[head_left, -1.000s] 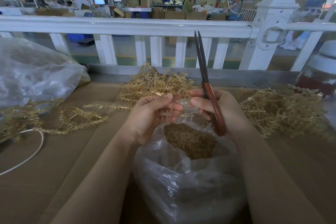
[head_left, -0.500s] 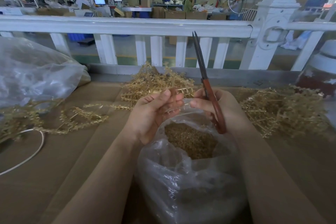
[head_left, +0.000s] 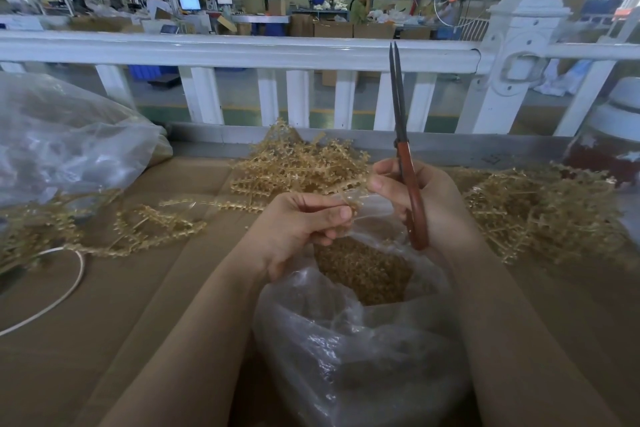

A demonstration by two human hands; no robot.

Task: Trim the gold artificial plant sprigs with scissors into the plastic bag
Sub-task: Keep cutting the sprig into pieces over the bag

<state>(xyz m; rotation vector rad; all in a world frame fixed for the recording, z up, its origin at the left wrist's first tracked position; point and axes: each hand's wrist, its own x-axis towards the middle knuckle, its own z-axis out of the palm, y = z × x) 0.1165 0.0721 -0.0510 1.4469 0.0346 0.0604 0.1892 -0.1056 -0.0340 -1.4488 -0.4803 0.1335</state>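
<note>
At frame centre the left hand point(head_left: 304, 222) pinches a gold sprig point(head_left: 346, 199) directly above the open plastic bag point(head_left: 346, 340), so trimmings should drop inside. The right hand point(head_left: 422, 198) grips the scissors point(head_left: 407, 163), blades closed and pointing upward, apparently parked between cuts.

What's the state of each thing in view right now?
Red-handled steel scissors: blades closed, pointing up, gripped by right hand.
Thin gold plastic sprig: pinched by left hand above the bag.
Clear plastic bag: mouth open, gold trimmings inside.
Loose gold sprig piles: lying on the brown cardboard surface.
</note>
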